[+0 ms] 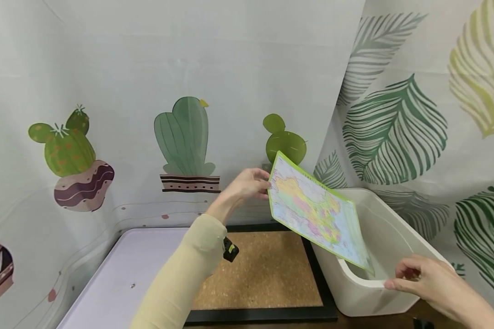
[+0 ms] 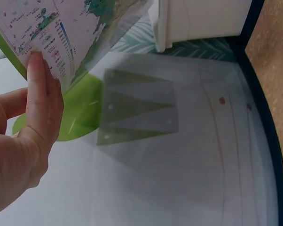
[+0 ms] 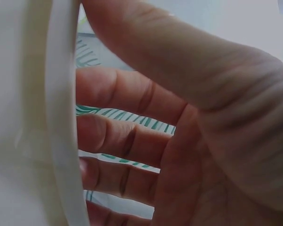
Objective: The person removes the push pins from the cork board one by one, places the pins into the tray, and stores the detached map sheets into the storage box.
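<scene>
A thin map sheet (image 1: 313, 205) with a bright green border slants downward, its lower right end inside the white plastic bin (image 1: 395, 284). My left hand (image 1: 249, 185) holds the map by its upper left edge. In the left wrist view, fingers (image 2: 38, 89) lie along the map's printed face (image 2: 47, 33), near a legend block. At the bin's near right corner, my right hand (image 1: 430, 278) grips the rim with bent fingers and thumb. The right wrist view has those fingers (image 3: 118, 134) up against the bin's pale rim (image 3: 64, 117).
A black-framed cork board (image 1: 259, 274) lies left of the bin. Beside it is a pale lilac panel (image 1: 119, 269) with a small shiny bit (image 1: 133, 285) on it. Curtains with cactus (image 1: 185, 137) and leaf (image 1: 395, 128) prints hang behind and at the right.
</scene>
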Demonstrator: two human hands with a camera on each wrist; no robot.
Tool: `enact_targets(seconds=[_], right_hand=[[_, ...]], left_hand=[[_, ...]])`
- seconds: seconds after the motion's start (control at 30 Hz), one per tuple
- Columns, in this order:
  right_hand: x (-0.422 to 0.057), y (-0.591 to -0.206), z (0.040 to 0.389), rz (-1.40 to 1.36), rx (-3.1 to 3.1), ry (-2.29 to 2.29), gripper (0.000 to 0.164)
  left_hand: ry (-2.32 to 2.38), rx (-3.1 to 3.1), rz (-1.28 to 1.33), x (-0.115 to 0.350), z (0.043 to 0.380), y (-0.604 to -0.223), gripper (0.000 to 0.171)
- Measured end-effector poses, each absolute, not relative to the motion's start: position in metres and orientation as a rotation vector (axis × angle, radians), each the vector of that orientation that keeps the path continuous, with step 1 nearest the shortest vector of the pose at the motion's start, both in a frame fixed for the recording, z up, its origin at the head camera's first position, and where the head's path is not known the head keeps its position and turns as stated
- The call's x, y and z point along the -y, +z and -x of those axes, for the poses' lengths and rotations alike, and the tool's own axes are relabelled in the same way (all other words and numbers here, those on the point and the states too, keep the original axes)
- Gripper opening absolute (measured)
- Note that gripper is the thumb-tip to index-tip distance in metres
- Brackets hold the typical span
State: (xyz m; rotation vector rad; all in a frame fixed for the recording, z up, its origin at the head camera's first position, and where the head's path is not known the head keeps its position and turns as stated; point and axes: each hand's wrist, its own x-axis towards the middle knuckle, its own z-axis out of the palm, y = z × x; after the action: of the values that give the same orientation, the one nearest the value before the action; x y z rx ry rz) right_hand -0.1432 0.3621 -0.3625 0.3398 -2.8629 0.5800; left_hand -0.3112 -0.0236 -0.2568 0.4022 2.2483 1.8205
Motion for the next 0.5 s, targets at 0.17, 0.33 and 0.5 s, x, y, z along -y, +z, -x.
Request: enact_targets(seconds=[0.17,0.33,0.5], right_hand=[[-0.360,-0.362,0.144,-0.329,2.884,0.571,0.028],[-0.360,-0.361,0.144,-0.331,2.879,0.557,0.028],[-0.360,-0.361,0.143,-0.354,2.860,0.565,0.029]], left_hand=[[1.851,-2.207,-0.353,0.014,0.314,-0.268,0.024],[1.890,-2.160,-0.305,0.004,0.316,-0.278,0.022],[1.866,-2.180,-0.284,-0.007,0.317,-0.287,0.021]])
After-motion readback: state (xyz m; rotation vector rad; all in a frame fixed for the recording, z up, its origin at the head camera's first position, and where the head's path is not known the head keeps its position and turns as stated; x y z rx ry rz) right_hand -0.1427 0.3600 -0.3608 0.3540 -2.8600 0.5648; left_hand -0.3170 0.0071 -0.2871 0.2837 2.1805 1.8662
